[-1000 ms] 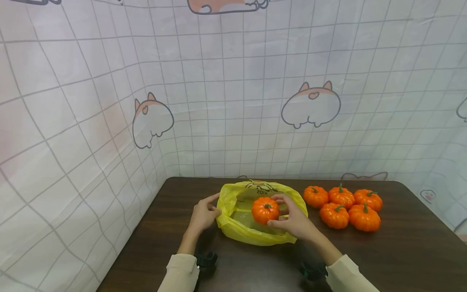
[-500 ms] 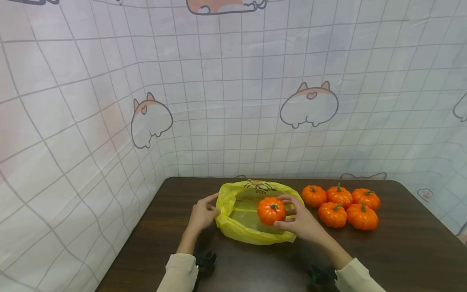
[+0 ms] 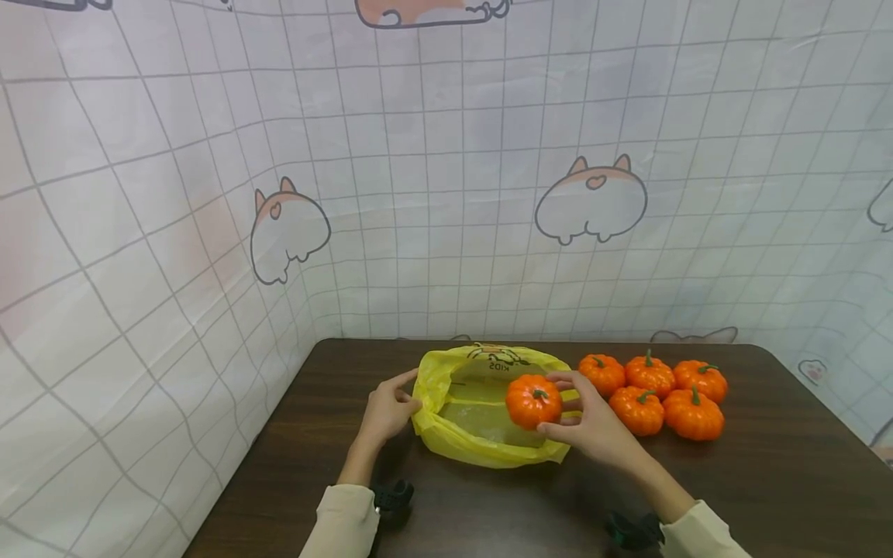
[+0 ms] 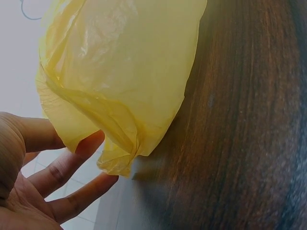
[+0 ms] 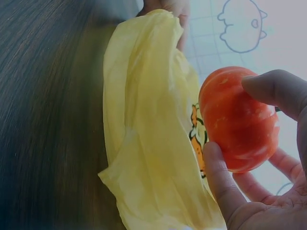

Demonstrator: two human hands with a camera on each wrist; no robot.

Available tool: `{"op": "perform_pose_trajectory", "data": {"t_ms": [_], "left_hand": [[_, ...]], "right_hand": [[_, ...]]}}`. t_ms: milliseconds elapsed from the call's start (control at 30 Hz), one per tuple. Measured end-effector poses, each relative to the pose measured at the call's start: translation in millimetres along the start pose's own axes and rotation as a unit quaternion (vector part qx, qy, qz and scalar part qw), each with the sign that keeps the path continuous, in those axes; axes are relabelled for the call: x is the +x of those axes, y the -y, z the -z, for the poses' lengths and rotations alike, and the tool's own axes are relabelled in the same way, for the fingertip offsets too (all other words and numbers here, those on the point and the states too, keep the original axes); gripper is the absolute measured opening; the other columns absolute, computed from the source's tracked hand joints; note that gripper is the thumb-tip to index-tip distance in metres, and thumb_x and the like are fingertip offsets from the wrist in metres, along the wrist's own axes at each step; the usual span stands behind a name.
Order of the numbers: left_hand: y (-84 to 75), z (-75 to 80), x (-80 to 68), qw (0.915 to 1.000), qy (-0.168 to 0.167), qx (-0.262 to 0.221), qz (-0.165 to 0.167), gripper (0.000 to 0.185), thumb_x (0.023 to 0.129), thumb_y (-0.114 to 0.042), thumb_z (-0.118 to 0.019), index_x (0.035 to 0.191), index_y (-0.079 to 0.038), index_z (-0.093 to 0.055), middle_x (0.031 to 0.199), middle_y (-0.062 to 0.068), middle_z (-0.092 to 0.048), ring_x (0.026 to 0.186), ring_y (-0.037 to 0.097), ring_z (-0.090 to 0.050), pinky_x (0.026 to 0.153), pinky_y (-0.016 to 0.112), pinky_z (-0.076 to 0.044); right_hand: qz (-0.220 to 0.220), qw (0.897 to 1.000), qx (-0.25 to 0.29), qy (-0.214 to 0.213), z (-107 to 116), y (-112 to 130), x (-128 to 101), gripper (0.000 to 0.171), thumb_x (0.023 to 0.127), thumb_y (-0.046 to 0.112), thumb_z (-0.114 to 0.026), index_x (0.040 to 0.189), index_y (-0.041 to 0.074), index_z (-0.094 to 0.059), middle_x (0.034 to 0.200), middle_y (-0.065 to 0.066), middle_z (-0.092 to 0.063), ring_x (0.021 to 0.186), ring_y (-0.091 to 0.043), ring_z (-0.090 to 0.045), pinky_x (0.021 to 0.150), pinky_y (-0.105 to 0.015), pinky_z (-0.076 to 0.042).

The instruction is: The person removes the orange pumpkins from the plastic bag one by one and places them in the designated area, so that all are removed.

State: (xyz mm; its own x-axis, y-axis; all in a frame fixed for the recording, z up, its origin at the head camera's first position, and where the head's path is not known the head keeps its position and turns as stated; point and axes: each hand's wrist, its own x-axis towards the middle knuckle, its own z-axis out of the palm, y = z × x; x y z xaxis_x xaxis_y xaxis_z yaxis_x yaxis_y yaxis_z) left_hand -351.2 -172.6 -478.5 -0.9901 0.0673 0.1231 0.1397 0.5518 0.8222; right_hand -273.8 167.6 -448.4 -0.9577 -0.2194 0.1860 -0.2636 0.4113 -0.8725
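A yellow plastic bag point(image 3: 474, 457) sits on the table with its mouth spread wide. At its left rim my left hand point(image 3: 387, 409) pinches the plastic; the left wrist view shows the bag's edge point(image 4: 115, 153) between thumb and fingers. My right hand point(image 3: 589, 415) grips a small orange pumpkin point(image 3: 532, 403) with a green stem, held over the right part of the bag's opening. In the right wrist view the thumb and fingers hold the pumpkin point(image 5: 237, 122) from opposite sides, apart from the table.
Several more small pumpkins point(image 3: 638, 411) stand grouped on the dark wooden table point(image 3: 781, 465), right of the bag. A white grid-patterned cloth point(image 3: 446, 194) with cartoon animals hangs behind and along the left side.
My right hand has moved to the right with the pumpkin, from the middle of the bag's opening toward its right rim. The left hand stays at the left rim.
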Motion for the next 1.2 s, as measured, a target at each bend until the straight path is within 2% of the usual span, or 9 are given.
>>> {"op": "perform_pose_trajectory", "data": {"t_ms": [133,333,567,733,1000,1200], "left_hand": [[-0.2,0.3,-0.9,1.0000,0.002,-0.001,0.001,0.057,0.087,-0.011,-0.066,0.139,-0.030,-0.052,0.077,0.006,-0.067,0.045,0.013,-0.042,0.045,0.027,-0.037],[1.1,0.2,-0.6,1.0000,0.006,-0.003,0.002,0.057,0.087,-0.012,-0.066,0.139,-0.030,-0.052,0.080,0.007,-0.068,0.047,0.014,-0.043,0.046,0.027,-0.038],[2.1,0.1,1.1,1.0000,0.005,0.000,0.002,0.057,0.087,-0.012,-0.067,0.139,-0.031,-0.052,0.081,0.007,-0.069,0.047,0.014,-0.044,0.047,0.028,-0.039],[2.8,0.0,1.4,1.0000,0.005,0.002,0.007,0.057,0.087,-0.013,-0.067,0.139,-0.032,-0.052,0.081,0.007,-0.069,0.047,0.013,-0.044,0.047,0.027,-0.039],[2.2,-0.1,1.8,1.0000,0.005,0.003,0.003,0.057,0.087,-0.012,-0.067,0.139,-0.031,-0.052,0.081,0.008,-0.069,0.047,0.013,-0.044,0.047,0.027,-0.039],[1.2,-0.1,2.2,1.0000,0.003,0.002,0.003,0.057,0.087,-0.012,-0.067,0.139,-0.031,-0.052,0.079,0.007,-0.069,0.046,0.012,-0.043,0.046,0.026,-0.038]], "right_hand": [[-0.009,1.000,0.006,0.001,6,-2,-3,0.076,0.076,0.030,-0.081,0.138,0.023,-0.037,0.138,-0.015,-0.037,0.112,-0.036,-0.055,0.077,-0.037,-0.056],[-0.007,1.000,0.015,0.002,16,-6,-10,0.075,0.080,0.027,-0.078,0.140,0.018,-0.035,0.141,-0.020,-0.035,0.114,-0.038,-0.056,0.076,-0.037,-0.057],[-0.006,1.000,0.024,-0.001,28,-10,-15,0.074,0.082,0.026,-0.077,0.141,0.018,-0.032,0.138,-0.020,-0.037,0.111,-0.034,-0.057,0.076,-0.034,-0.057],[-0.010,1.000,0.030,-0.003,35,-12,-19,0.075,0.083,0.024,-0.076,0.142,0.018,-0.030,0.139,-0.020,-0.035,0.112,-0.036,-0.057,0.077,-0.035,-0.056],[-0.004,0.999,-0.022,-0.031,47,-15,-26,0.072,0.082,0.030,-0.077,0.140,0.019,-0.035,0.137,-0.017,-0.038,0.116,-0.037,-0.053,0.082,-0.034,-0.055],[-0.004,0.999,-0.023,-0.033,55,-16,-32,0.072,0.083,0.029,-0.075,0.141,0.018,-0.034,0.139,-0.018,-0.036,0.117,-0.038,-0.051,0.080,-0.031,-0.054]]}}
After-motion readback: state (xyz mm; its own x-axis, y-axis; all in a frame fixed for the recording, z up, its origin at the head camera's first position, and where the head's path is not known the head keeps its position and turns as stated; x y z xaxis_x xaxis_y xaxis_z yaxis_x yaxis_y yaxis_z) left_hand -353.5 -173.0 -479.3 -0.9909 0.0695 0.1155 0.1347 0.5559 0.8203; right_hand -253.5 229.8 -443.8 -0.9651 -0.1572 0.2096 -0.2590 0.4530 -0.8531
